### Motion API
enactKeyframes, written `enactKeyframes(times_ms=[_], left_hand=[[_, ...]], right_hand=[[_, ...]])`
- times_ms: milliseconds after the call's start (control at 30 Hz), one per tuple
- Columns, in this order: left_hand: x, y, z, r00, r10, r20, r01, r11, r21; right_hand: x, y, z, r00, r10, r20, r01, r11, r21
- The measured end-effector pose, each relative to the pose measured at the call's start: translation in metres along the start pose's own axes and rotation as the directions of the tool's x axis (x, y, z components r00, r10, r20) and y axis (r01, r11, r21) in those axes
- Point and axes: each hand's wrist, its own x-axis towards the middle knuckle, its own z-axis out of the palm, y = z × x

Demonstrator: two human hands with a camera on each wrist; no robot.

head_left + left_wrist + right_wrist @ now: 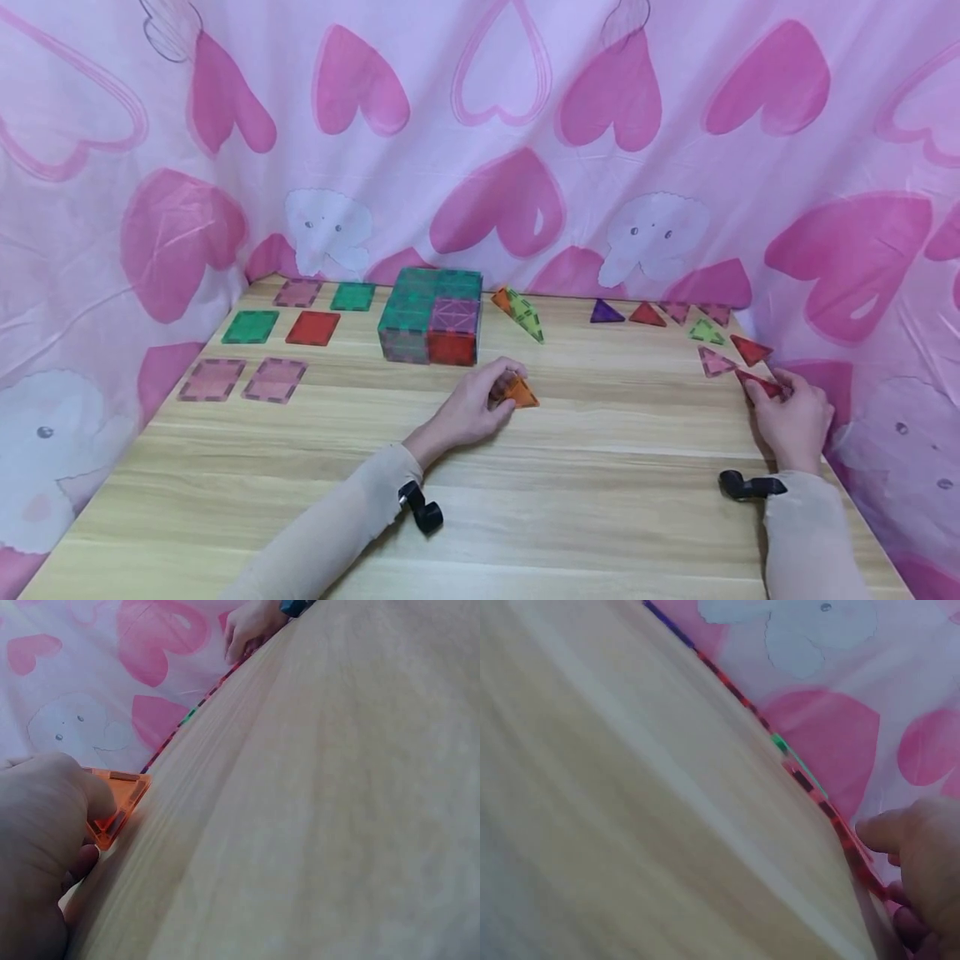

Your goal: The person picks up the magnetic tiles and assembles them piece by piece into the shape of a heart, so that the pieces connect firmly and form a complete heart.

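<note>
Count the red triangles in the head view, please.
3 red triangles: one beside the purple triangle, another just beyond the right hand, the third, partly covered, pinched in that hand. More may hide beneath it.

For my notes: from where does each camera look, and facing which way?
Head: on the head, facing forward and down over the table; left hand and right hand show.
Left wrist: on that wrist, facing the orange tile; both hands show.
Right wrist: on that wrist, facing the table and red tile; only right hand shows.
Head and left wrist share the orange tile.
</note>
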Motion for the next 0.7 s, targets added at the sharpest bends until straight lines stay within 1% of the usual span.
enactKeyframes(times_ms=[133,333,433,567,633,700], left_hand=[[0.0010,-0.0004,-0.0012,1.000,0.004,-0.005,-0.004,1.000,-0.005],[-0.0002,0.0007,-0.0007,1.000,-0.007,-0.012,0.007,1.000,-0.005],[-0.0001,0.0001,-0.0008,1.000,0.001,-0.006,-0.001,1.000,0.028],[0.0006,-0.0004,-0.0012,1.000,0.026,0.001,-0.026,0.997,0.077],[0.0007,-0.0003,-0.0007,0.999,0.034,0.001,-0.034,0.996,0.086],[0.0001,-0.0002,0.0001,0.999,0.033,0.000,-0.033,0.996,0.085]], right_hand=[[0.0030,0.0033,-0.0016,1.000,0.006,0.001,-0.006,1.000,-0.023],[0.0001,-0.0011,-0.0015,1.000,0.020,-0.018,-0.021,0.999,-0.027],[0.0001,-0.0001,-0.0011,0.999,0.025,-0.027,-0.025,1.000,-0.012],[0.0005,0.0035,-0.0031,0.998,0.055,-0.029,-0.055,0.998,0.010],[0.0000,0.0045,-0.0044,0.997,0.066,-0.026,-0.066,0.998,0.019],[-0.0015,0.0047,-0.0041,0.998,0.062,-0.025,-0.061,0.998,0.024]])
